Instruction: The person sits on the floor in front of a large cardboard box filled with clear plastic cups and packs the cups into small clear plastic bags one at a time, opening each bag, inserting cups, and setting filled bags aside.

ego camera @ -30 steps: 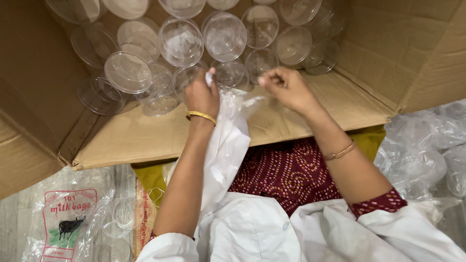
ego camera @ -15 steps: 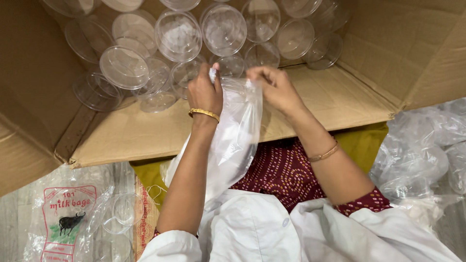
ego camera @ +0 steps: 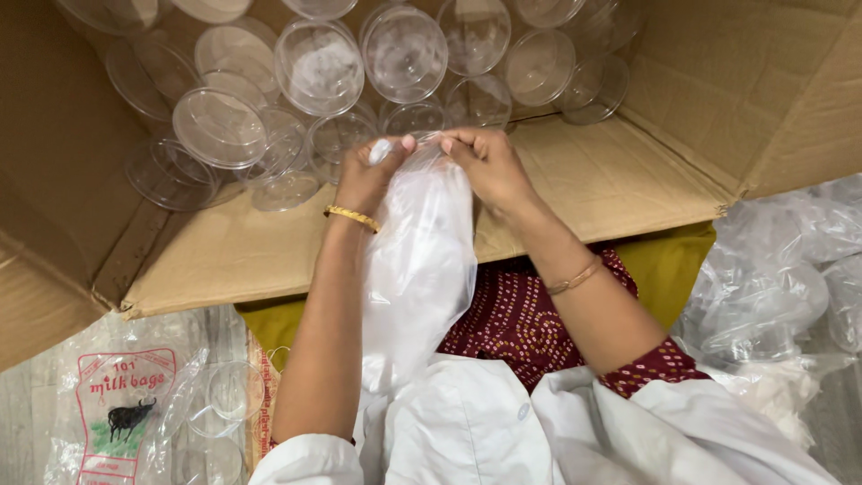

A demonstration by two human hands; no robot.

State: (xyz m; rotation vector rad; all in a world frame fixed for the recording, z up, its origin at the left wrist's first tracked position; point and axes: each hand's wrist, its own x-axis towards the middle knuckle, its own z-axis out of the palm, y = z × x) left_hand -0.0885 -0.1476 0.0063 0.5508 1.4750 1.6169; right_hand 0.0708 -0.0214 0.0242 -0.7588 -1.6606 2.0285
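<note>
Plastic bag (ego camera: 420, 260), clear and thin, held upright by its mouth just in front of the large cardboard carton (ego camera: 709, 99), hanging down over the person's lap. Left hand (ego camera: 370, 175) pinches the bag's top edge, fingers closed on the film; right hand (ego camera: 489, 166) grips the same edge just beside it, fingers likewise clamped on the plastic. Surface: the carton's lower flap (ego camera: 233, 251) lies flat beneath both hands, and a strip of pale grey floor (ego camera: 22, 413) shows left of the carton. Carton lies open toward the person and holds many clear round plastic containers (ego camera: 319, 67), stacked and jumbled against its back wall, some nested. Left of the carton, on the floor, a printed packet of bags (ego camera: 126, 409) with red lettering, and loose clear lids (ego camera: 224, 395) against it. Right of the carton, a heap of clear bags filled with more containers (ego camera: 772, 296). Contents of the held bag cannot be told.
</note>
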